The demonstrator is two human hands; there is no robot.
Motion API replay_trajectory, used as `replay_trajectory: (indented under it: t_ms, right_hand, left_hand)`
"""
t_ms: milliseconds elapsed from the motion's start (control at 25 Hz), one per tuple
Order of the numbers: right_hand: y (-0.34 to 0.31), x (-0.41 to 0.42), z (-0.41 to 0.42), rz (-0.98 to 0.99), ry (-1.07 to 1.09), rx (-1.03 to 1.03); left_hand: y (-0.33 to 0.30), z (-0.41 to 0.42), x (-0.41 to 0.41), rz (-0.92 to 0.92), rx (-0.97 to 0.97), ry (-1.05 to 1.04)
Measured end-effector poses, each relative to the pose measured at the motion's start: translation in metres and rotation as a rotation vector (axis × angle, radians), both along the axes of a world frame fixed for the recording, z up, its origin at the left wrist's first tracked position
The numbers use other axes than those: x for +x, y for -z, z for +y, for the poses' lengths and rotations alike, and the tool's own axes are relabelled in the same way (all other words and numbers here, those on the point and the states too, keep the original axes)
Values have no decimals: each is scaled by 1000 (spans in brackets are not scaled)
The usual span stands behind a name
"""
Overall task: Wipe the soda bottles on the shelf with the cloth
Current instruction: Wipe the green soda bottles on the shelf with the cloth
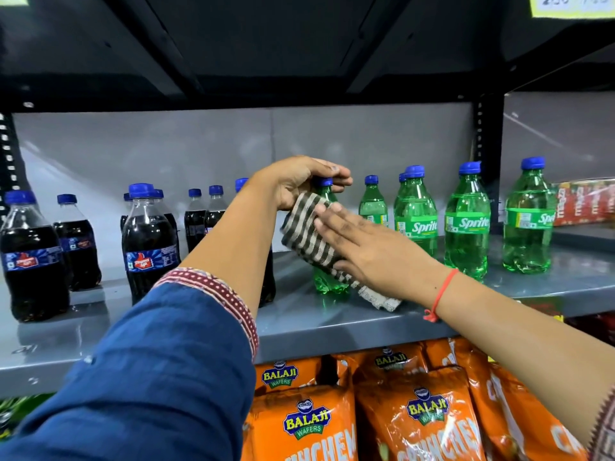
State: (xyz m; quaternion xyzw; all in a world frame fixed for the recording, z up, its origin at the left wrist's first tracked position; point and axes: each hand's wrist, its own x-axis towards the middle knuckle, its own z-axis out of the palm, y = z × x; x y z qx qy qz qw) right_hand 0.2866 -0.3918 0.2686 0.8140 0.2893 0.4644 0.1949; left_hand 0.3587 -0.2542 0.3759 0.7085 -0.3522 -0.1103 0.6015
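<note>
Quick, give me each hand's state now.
Left hand: closed on the cap of the green bottle.
Right hand: open, flat, pressing the striped cloth against it.

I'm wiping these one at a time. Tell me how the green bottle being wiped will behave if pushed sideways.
The green bottle looks full, so probably fairly heavy and steady. Tall on a narrow base, it may still tip; the left hand grips its cap, likely for that. On the smooth shelf, it could slide under the cloth pressed by the right hand.

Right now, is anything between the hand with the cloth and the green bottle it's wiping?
Nothing visible. The right hand presses the striped cloth directly against the green bottle, while the left hand holds its cap.
</note>
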Motion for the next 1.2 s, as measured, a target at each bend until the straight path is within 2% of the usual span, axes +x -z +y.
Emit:
replay_trajectory:
  t_ms: [120, 280, 440, 600, 720, 840, 920, 1000, 1080, 1200]
  right_hand:
    - [2, 0, 0, 26, 14, -95]
    - [-8, 0, -1, 80, 9, 72]
    - [11, -9, -5, 230, -59, 59]
    - [14, -21, -7, 226, -168, 110]
    - [10, -33, -8, 268, -217, 198]
    - [0, -44, -9, 286, -246, 320]
    - [-7, -54, -9, 307, -278, 406]
    - [-14, -63, -9, 370, -351, 524]
    - [-17, -71, -7, 490, -409, 644]
    - [-18, -77, -1, 654, -411, 727]
  left_hand:
    - [0, 0, 0, -17, -4, -6]
    - [-1, -1, -2, -6, 31, -9]
    - [-2, -1, -1, -55, 57, -50]
    - [-3, -4, -8, -109, 95, -129]
    - [-3, -5, -23, -325, 115, -316]
    - [0, 1, -53, -825, 346, -505]
    - [6, 13, -78, -1030, 500, -550]
    - [13, 34, -98, -1081, 642, -501]
    - [21, 57, -117, -1025, 759, -489]
    - [39, 72, -147, -964, 824, -480]
